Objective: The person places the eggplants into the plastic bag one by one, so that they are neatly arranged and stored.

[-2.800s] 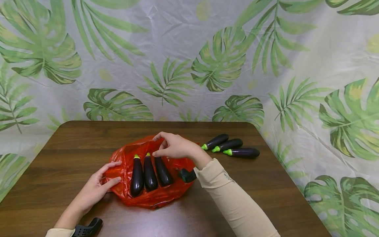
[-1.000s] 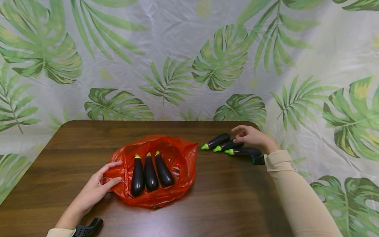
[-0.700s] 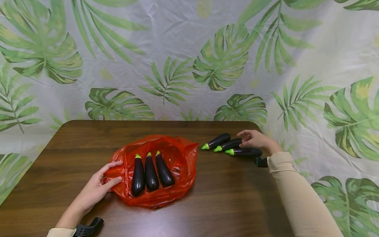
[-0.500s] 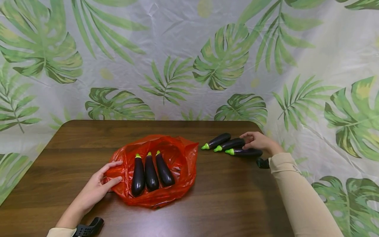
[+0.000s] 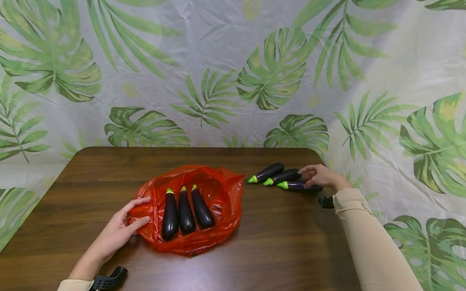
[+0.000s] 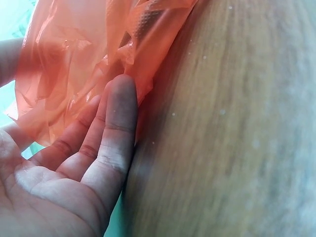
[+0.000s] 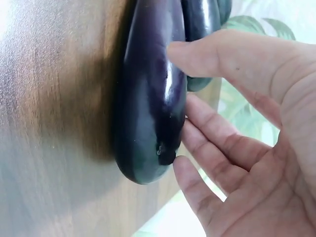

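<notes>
A red plastic bag [image 5: 222, 194] lies spread on the table with its mouth turned up. Inside it are three dark purple eggplants [image 5: 170, 218] side by side, green tips pointing away. My left hand [image 5: 118, 226] rests at the bag's left edge; in the left wrist view its fairly straight fingers [image 6: 121, 106] lie against the thin plastic. My right hand [image 5: 322, 178] is at the thick end of the nearest eggplant [image 5: 295, 185] in the right-hand group. In the right wrist view the thumb lies over that eggplant [image 7: 148, 94] and the spread fingers [image 7: 190, 180] are along its side.
Two more eggplants [image 5: 267, 172] lie just behind the nearest one, close together, green ends to the left. Brown wooden table [image 5: 269, 230] stretches between the bag and my right arm. A leaf-patterned cloth [image 5: 218, 60] hangs behind the table's far edge.
My right hand has left the bag, moved right to the loose eggplants, then shifted slightly nearer over the closest one. The third eggplant stays in the bag. My left hand has barely moved.
</notes>
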The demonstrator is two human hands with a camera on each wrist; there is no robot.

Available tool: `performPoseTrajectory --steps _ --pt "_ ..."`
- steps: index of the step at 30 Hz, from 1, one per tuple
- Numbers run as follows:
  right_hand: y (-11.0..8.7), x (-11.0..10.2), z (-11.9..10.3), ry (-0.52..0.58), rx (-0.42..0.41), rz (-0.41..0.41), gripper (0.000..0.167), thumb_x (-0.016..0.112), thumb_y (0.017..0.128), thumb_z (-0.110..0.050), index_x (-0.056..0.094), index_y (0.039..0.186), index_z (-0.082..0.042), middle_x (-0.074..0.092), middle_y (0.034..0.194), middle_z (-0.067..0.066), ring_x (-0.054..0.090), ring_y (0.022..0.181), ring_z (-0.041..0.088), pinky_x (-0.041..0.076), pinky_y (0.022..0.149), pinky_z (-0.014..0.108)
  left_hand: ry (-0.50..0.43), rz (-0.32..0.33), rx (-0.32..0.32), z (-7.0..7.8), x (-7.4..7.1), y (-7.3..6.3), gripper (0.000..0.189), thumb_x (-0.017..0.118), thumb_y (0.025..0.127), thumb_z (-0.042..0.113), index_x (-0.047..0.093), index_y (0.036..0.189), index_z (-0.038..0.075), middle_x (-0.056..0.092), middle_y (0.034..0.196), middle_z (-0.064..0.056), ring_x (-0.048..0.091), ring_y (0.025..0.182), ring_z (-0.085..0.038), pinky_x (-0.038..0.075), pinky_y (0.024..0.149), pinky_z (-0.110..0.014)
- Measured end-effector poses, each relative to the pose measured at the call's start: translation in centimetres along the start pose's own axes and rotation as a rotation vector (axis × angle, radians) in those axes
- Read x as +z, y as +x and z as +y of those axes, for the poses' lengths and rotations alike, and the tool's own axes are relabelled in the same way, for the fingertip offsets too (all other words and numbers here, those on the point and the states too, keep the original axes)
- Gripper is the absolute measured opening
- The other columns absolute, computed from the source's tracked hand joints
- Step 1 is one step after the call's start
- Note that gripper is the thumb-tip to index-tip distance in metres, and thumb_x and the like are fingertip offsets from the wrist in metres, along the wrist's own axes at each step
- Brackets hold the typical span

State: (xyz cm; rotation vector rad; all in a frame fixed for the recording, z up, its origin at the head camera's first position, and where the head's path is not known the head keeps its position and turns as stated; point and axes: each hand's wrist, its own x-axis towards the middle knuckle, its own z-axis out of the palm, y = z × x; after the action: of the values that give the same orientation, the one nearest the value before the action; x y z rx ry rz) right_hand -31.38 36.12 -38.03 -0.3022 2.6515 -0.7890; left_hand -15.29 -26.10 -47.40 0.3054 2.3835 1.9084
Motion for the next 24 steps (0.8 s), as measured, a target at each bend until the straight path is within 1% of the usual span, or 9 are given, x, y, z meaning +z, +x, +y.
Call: performPoseTrajectory --steps 5,9,13,19,22,24 --pt "0.15 -0.05 0.36 -0.008 0.010 -0.026 0.056 0.077 0.090 0.001 0.057 0.141 0.012 0.062 0.138 0.040 0.057 0.134 0.056 0.055 0.106 0.059 -0.008 -0.005 0.009 0.01 -0.02 -0.03 0.053 0.064 0.108 0.011 0.044 0.157 0.004 0.064 0.128 0.003 0.073 0.102 -0.006 0.064 0.082 -0.026" --pt "0.05 -0.03 0.19 -0.015 0.020 -0.063 0.057 0.076 0.089 0.004 0.056 0.141 0.013 0.064 0.136 0.040 0.057 0.133 0.057 0.056 0.104 0.057 -0.005 -0.004 0.011 0.01 -0.02 -0.04 0.053 0.064 0.108 0.012 0.045 0.157 0.004 0.064 0.128 0.004 0.073 0.103 -0.005 0.064 0.083 -0.025" --pt "-0.05 0.00 -0.01 -0.035 0.027 -0.084 0.056 0.077 0.087 0.006 0.058 0.139 0.013 0.065 0.134 0.039 0.056 0.133 0.057 0.057 0.103 0.055 0.003 -0.001 0.010 0.03 -0.01 -0.03 0.053 0.064 0.108 0.012 0.045 0.157 0.004 0.063 0.131 0.001 0.072 0.104 -0.004 0.063 0.084 -0.024" --pt "-0.35 0.05 -0.26 -0.055 0.036 -0.102 0.052 0.078 0.088 0.005 0.061 0.136 0.013 0.067 0.131 0.037 0.058 0.131 0.054 0.058 0.102 0.054 0.003 0.002 0.000 0.08 0.01 -0.03 0.054 0.065 0.108 0.013 0.045 0.157 0.005 0.061 0.136 -0.011 0.072 0.105 -0.004 0.063 0.084 -0.024" --pt "-0.41 0.15 -0.33 -0.062 0.039 -0.108 0.052 0.079 0.087 0.004 0.062 0.135 0.013 0.068 0.129 0.036 0.061 0.128 0.052 0.058 0.102 0.053 0.002 -0.001 -0.006 0.11 -0.01 -0.03 0.054 0.065 0.109 0.014 0.044 0.158 0.005 0.060 0.137 -0.013 0.072 0.106 -0.004 0.063 0.085 -0.024" --pt "-0.42 0.24 -0.37 -0.066 0.039 -0.114 0.052 0.080 0.086 0.002 0.062 0.134 0.012 0.069 0.126 0.035 0.063 0.125 0.050 0.058 0.101 0.052 0.002 -0.003 -0.010 0.13 -0.02 -0.03 0.054 0.064 0.109 0.015 0.044 0.158 0.006 0.061 0.137 -0.011 0.072 0.106 -0.004 0.063 0.085 -0.024"
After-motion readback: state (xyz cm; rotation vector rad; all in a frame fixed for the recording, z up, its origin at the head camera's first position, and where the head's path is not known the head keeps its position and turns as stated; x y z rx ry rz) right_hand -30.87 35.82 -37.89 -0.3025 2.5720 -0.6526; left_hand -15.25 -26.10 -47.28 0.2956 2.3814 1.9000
